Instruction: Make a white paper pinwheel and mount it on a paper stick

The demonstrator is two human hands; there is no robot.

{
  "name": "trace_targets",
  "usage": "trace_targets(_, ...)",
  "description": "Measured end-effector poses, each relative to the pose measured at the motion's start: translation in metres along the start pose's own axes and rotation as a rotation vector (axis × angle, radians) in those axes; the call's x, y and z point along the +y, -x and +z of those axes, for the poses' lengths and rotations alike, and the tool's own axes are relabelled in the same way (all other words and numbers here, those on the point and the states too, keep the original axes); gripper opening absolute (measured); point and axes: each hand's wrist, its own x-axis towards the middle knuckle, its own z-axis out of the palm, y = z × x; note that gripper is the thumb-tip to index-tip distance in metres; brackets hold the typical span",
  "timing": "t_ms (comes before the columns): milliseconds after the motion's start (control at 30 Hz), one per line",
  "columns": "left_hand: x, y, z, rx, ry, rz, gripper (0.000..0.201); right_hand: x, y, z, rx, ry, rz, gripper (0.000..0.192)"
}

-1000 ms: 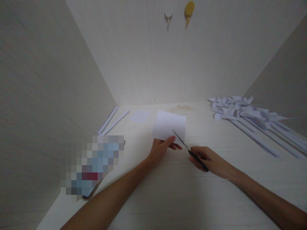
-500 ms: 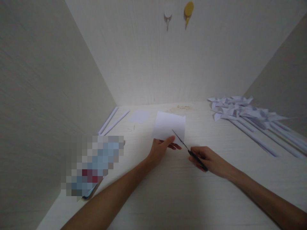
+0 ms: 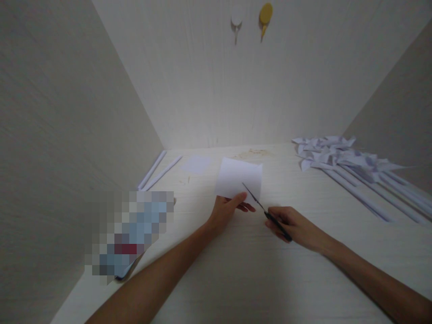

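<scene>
My left hand (image 3: 231,207) pinches the lower edge of a white sheet of paper (image 3: 236,175), thumb on top and fingers underneath. The sheet is roughly square and held up off the table. In my right hand (image 3: 286,222) is a pair of scissors (image 3: 278,226) with black handles, wrapped by the fingers. Their thin dark blades slant up and left, the tip lying over the lower part of the paper near my left thumb. From this angle I cannot tell whether the blades touch the sheet.
Several rolled paper sticks with crumpled paper tops (image 3: 351,157) lie at the right. Two plain paper rolls (image 3: 164,172) rest at the back left, beside a flat paper piece (image 3: 196,164). A pixelated object (image 3: 138,234) lies at the left. Two hooks (image 3: 266,15) hang on the back wall.
The paper has shifted very slightly to the right. Both hands and the scissors stay almost where they were.
</scene>
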Motion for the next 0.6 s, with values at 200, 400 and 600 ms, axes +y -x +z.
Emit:
trace_targets(200,-0.002,-0.001,0.000,0.000,-0.014,-0.008,0.020,-0.001,0.001,0.001,0.005,0.004,0.009,0.034)
trace_targets(400,-0.004,-0.008,-0.010,0.051,0.130,-0.017,0.020,0.007,-0.003,-0.004,-0.009,-0.017,0.000,0.033)
trace_targets(600,0.010,-0.024,-0.039,-0.021,0.385,-0.114,0.024,0.009,-0.002,-0.019,-0.171,-0.022,0.007,0.035)
